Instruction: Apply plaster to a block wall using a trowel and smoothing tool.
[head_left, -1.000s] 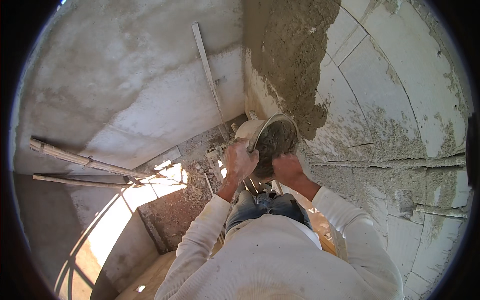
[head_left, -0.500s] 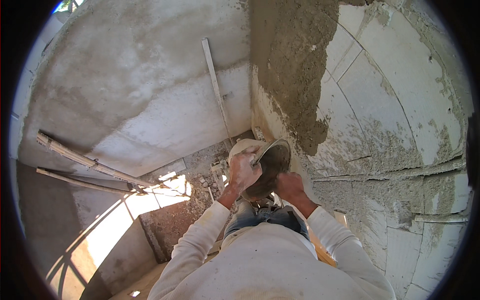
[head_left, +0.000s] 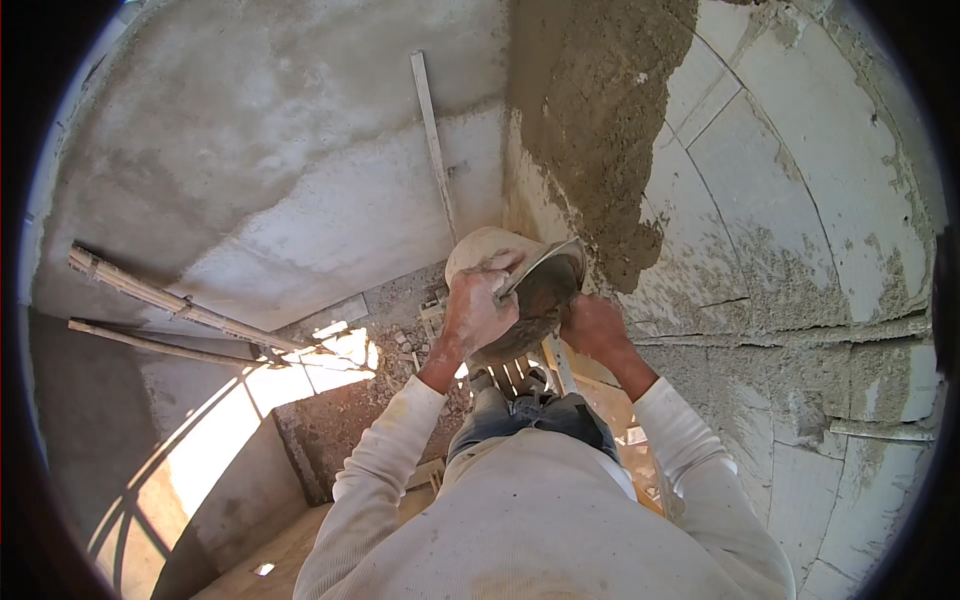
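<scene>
A mud-stained, pale bucket is tilted in front of me with its mouth turned to the right and toward me. Its inside looks dark and smeared with wet mortar. My left hand is closed on the bucket's near left rim, thumb along the edge. At the right side of the mouth is my right hand, closed, its fingertips hidden; what it grips cannot be made out. Beyond the bucket, the right wall carries a patch of wet mortar.
Bare pale blocks make up the right wall. A long straightedge leans on the left wall, with poles lower left. Rubble litters the floor. Below my feet are wooden slats.
The bucket has risen slightly away from my body and tilted further, showing more of its outer side. My right hand has shifted right, from over the mouth to its right edge.
</scene>
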